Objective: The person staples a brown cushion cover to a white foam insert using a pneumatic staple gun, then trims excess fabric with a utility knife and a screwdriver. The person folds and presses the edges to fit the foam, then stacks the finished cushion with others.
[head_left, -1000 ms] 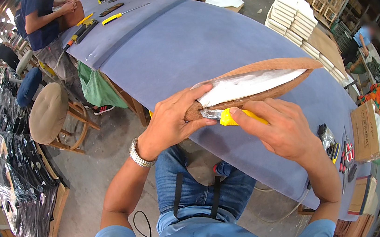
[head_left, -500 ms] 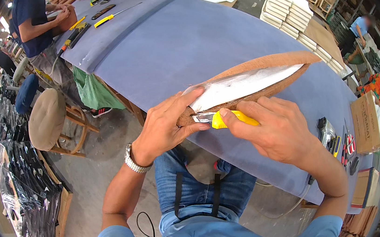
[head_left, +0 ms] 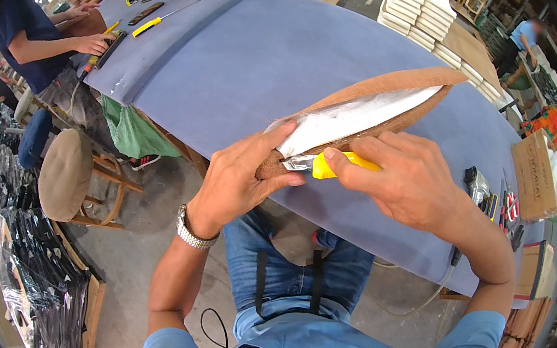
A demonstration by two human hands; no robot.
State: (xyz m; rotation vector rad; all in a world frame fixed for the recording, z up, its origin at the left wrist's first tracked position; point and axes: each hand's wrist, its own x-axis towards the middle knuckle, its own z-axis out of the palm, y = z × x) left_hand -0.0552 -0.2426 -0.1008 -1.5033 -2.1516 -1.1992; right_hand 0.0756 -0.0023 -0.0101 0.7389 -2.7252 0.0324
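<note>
A curved cushion piece with a brown cover and a white underside (head_left: 361, 118) is held up above the blue-topped table (head_left: 226, 77). My left hand (head_left: 241, 175) grips its near left end, thumb below and fingers over the rim. In my right hand (head_left: 396, 178) is a yellow utility knife (head_left: 342, 164), its blade against the brown edge close to my left thumb. The blade tip is hard to make out at the cover's edge.
On the table's right lie a staple gun (head_left: 476, 186) and red-handled scissors (head_left: 512, 206). A yellow-handled screwdriver (head_left: 148, 26) lies at the far left, beside a co-worker (head_left: 37, 47). A round stool (head_left: 65, 174), a cardboard box (head_left: 533, 176) and stacked white pads (head_left: 414, 7) stand around.
The cushion piece and both my hands have shifted slightly; the knife stays at the same edge. The co-worker's hands have parted, one reaching down to a tool on the table.
</note>
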